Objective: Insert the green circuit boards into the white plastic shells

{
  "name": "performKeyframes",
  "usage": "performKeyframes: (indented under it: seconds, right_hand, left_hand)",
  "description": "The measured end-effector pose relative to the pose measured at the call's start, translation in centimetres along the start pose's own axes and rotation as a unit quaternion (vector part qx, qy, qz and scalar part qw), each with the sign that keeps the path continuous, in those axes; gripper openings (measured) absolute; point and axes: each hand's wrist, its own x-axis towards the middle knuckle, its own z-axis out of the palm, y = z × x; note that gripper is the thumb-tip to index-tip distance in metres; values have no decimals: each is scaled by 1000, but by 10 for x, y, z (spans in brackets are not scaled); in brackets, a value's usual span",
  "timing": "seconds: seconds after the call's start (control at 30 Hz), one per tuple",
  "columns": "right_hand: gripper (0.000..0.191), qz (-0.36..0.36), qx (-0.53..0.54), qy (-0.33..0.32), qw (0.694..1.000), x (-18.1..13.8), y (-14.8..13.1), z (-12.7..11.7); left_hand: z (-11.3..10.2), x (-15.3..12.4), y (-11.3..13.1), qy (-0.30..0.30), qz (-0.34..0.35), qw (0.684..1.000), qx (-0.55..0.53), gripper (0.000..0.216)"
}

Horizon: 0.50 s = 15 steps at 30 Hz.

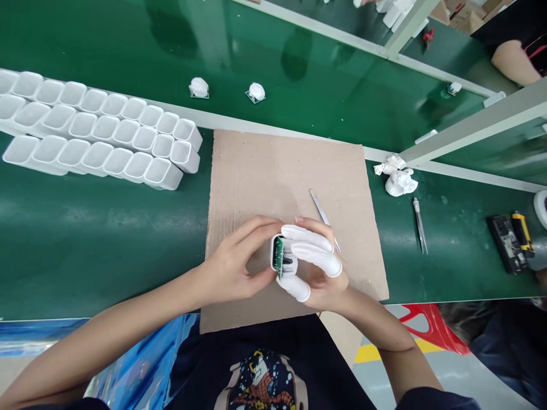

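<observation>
Over the cardboard, my left hand (231,265) is closed, with fingertips and thumb around a small white plastic housing (272,248). My right hand (320,265), with white finger cots on thumb and fingers, pinches a green circuit board (279,257) at the housing's open mouth. The board stands on edge, partly inside or against the opening; how deep it sits I cannot tell. Some white and dark parts on the board's right side are half hidden by the fingers. Metal tweezers (320,209) lie on the cardboard sheet (256,171), just beyond my right hand.
Rows of white open housings (115,131) stand at the left. Two boards with white domes (199,87) sit on the back ledge. To the right are crumpled white material (400,182), a second pair of tweezers (420,225) and a black-and-yellow device (510,242). A metal post (474,122) rises there.
</observation>
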Motion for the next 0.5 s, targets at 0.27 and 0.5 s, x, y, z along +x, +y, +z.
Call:
performKeyframes:
  seconds: [0.27,0.5]
  right_hand:
    - [43,-4,2,-35,999,2,-1,-3]
    - [53,20,45,-42,998,-6,9,-7]
  left_hand:
    - [-1,-1,-1,8,12,1000,27,52]
    - [-1,-3,-2,-16,-18,1000,-9,52]
